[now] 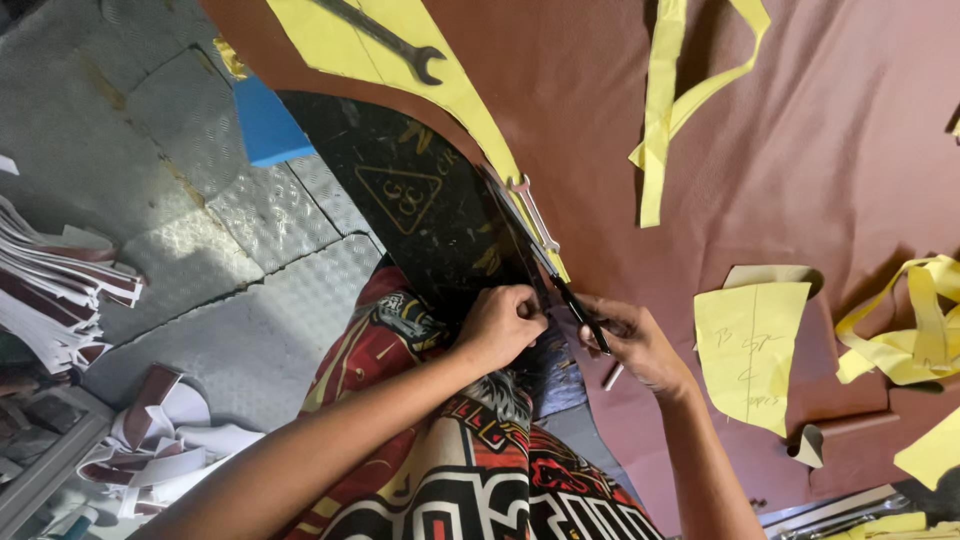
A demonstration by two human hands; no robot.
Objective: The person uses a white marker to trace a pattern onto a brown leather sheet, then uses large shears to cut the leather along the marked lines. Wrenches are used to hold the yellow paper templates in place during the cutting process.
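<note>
My left hand (503,322) pinches the edge of a brown leather sheet (830,140) where it meets a black mat (430,205). My right hand (632,343) grips a thin black-handled knife (580,312) whose tip rests on the leather edge just beside my left fingers. A long yellow paper pattern (440,75) lies along that edge, with a dark spanner (385,40) on top of it and a silver spanner (535,215) lower down.
A yellow paper template (750,345) with pencil marks lies right of my hands. Yellow paper strips (665,110) and curls (915,320) lie on the leather. A blue block (268,125), metal tread-plate floor (170,200) and stacked white-brown cut pieces (55,290) are at left.
</note>
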